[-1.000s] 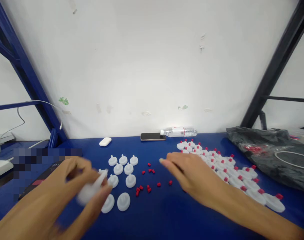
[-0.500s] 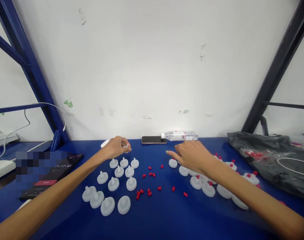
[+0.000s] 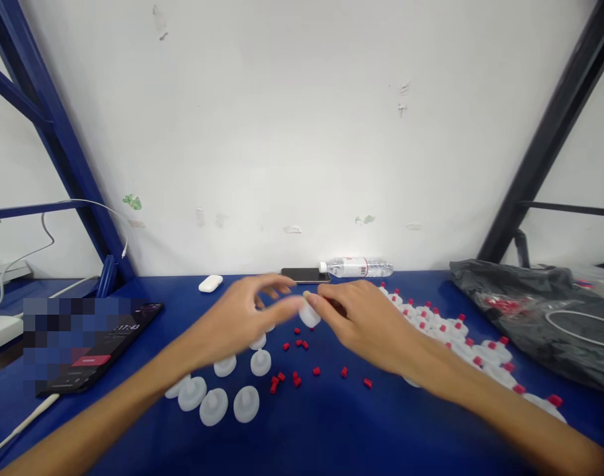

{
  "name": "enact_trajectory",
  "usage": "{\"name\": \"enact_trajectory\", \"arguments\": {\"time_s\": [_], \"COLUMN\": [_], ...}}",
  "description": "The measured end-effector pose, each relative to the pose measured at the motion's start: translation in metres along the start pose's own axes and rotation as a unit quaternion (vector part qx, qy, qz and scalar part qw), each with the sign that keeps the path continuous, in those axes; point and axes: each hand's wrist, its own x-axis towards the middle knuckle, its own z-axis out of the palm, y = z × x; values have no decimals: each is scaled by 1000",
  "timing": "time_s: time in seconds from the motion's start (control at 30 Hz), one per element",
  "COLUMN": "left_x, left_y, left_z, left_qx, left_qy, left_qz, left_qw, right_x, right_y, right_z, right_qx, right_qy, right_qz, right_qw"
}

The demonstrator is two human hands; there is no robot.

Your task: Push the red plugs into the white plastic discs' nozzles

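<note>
My two hands meet above the middle of the blue table (image 3: pixel 311 430). My right hand (image 3: pixel 364 324) pinches a white round cap (image 3: pixel 309 315) at its fingertips. My left hand (image 3: pixel 242 320) is blurred, its fingers partly spread and reaching to that same cap. Below the left hand lie several plain white caps (image 3: pixel 232 400). Small red plugs (image 3: pixel 296 377) are scattered between the hands. To the right lies a heap of white caps with red plugs (image 3: pixel 460 340).
A black phone (image 3: pixel 98 347) with a cable lies at the left. A second phone (image 3: pixel 305 274), a lying water bottle (image 3: pixel 356 267) and a white earbud case (image 3: pixel 210 283) sit by the wall. A black plastic bag (image 3: pixel 540 307) fills the right side.
My left hand has come back from the far caps toward the centre. My right hand has lifted a white cap from the heap and brought it left to meet the left hand.
</note>
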Motion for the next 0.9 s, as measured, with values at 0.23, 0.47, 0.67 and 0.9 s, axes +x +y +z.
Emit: {"name": "enact_trajectory", "arguments": {"time_s": [0.23, 0.47, 0.67, 0.9], "left_x": [-27, -52, -69, -43], "left_y": [40, 22, -36, -104], "left_z": [8, 6, -14, -29], "left_qx": [-176, -330, -19, 110], "left_qy": [-159, -254, -35, 111], "left_qz": [-15, -109, -155, -142], "left_qw": [971, 902, 987, 977], "right_x": [-20, -39, -30, -21], "right_y": [-25, -18, 33, 28], "right_z": [-7, -24, -21, 13], "right_qx": [248, 306, 107, -94], "right_qy": [-23, 110, 21, -110], "right_qz": [-8, 3, 84, 26], "right_qw": [969, 946, 991, 989]}}
